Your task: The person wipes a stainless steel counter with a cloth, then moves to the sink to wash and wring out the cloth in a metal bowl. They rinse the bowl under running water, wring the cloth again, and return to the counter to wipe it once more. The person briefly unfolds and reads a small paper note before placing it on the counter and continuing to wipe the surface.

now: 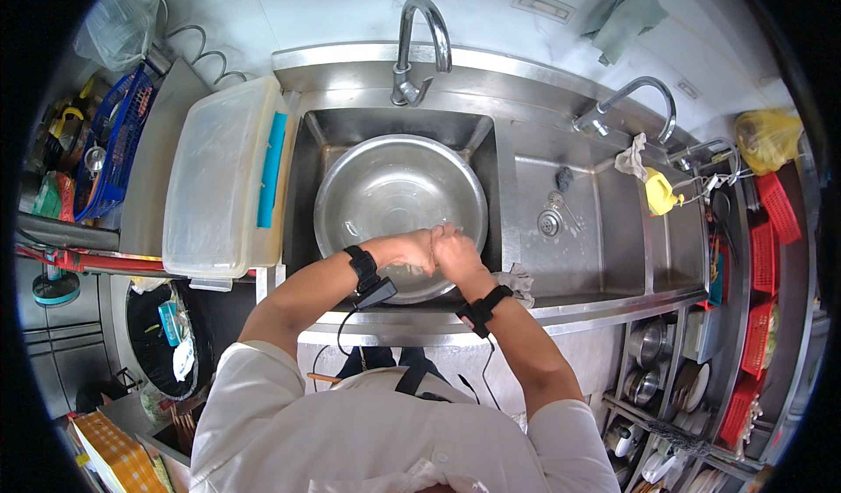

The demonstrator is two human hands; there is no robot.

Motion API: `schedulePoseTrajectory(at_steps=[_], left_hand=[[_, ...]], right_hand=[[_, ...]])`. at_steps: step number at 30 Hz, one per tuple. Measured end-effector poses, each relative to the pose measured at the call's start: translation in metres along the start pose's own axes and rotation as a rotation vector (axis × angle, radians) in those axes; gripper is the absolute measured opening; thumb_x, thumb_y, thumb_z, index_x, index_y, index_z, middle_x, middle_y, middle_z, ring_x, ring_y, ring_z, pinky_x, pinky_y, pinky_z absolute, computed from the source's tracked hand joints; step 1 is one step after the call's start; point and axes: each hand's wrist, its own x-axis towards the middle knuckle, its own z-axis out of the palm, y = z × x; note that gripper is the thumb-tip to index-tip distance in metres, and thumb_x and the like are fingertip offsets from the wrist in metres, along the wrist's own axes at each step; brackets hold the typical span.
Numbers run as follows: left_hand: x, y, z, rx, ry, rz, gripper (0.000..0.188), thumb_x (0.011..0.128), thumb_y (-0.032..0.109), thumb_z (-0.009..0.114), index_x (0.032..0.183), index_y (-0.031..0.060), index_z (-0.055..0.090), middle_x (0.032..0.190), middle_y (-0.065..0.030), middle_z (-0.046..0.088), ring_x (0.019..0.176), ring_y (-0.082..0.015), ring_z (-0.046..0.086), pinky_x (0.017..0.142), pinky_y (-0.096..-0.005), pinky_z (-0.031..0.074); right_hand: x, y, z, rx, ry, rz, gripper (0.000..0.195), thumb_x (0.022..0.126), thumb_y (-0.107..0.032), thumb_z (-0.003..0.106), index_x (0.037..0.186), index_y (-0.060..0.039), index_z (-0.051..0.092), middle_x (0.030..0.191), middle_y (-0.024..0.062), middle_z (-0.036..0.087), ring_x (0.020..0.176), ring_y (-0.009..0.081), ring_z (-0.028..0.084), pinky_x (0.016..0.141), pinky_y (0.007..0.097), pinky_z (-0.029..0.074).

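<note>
A large round metal basin (401, 158) stands in the left bay of a stainless steel sink (506, 184). Over the basin's near right part, my left hand (417, 250) and my right hand (453, 250) are pressed together with fingers bent. Something pale shows under my left hand, too small to name; whether either hand grips it is hidden. Each wrist wears a black strap with a small device and cable. A grey cloth (518, 283) lies on the sink's front edge, right of my right hand. The chrome faucet (424, 53) rises behind the basin.
A lidded plastic box (220, 178) stands left of the sink. The middle bay holds a drain strainer (550, 224) and a dark scrubber (564, 178). Farther right are a yellow jug (660, 192), a second faucet (631, 99) and red baskets (763, 256). A lined bin (141, 335) is at lower left.
</note>
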Motion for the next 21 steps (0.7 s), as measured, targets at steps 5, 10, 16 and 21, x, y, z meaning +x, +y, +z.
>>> schedulePoseTrajectory(at_steps=[5,10,16,21], left_hand=[[-0.006,0.023,-0.004,0.505,0.223,0.092,0.034,0.065,0.0,0.064,0.097,0.0008,0.054,0.082,-0.0164,0.062,0.072,-0.0283,0.061,0.058,-0.0397,0.049],[-0.013,0.032,-0.013,0.683,0.345,0.228,0.034,0.072,0.005,0.061,0.105,0.0007,0.054,0.096,-0.0234,0.064,0.093,-0.0387,0.061,0.076,-0.0431,0.05],[-0.016,0.033,-0.011,0.791,0.5,0.148,0.027,0.074,0.004,0.061,0.1,-0.0022,0.054,0.094,-0.0228,0.064,0.088,-0.0383,0.063,0.074,-0.0439,0.051],[-0.024,0.04,-0.006,0.948,0.57,0.215,0.019,0.077,0.006,0.057,0.095,-0.0003,0.055,0.091,-0.0201,0.065,0.085,-0.0357,0.064,0.071,-0.0436,0.053]], right_hand=[[0.009,0.011,0.014,0.028,0.031,0.053,0.013,0.075,-0.004,0.059,0.086,0.0025,0.056,0.08,0.0177,0.064,0.071,0.03,0.067,0.059,0.0345,0.056],[0.018,0.007,-0.007,0.124,-0.01,0.15,0.011,0.078,-0.007,0.057,0.085,0.0021,0.059,0.081,0.0204,0.066,0.076,0.032,0.068,0.064,0.0388,0.056],[0.022,0.003,-0.017,0.284,-0.046,0.299,0.016,0.079,-0.011,0.058,0.087,0.0006,0.064,0.085,0.0215,0.067,0.081,0.0357,0.066,0.071,0.0434,0.054],[0.022,-0.001,-0.021,0.372,-0.096,0.373,0.018,0.078,-0.013,0.058,0.088,-0.0016,0.067,0.088,0.0219,0.066,0.086,0.037,0.064,0.076,0.0446,0.052]])
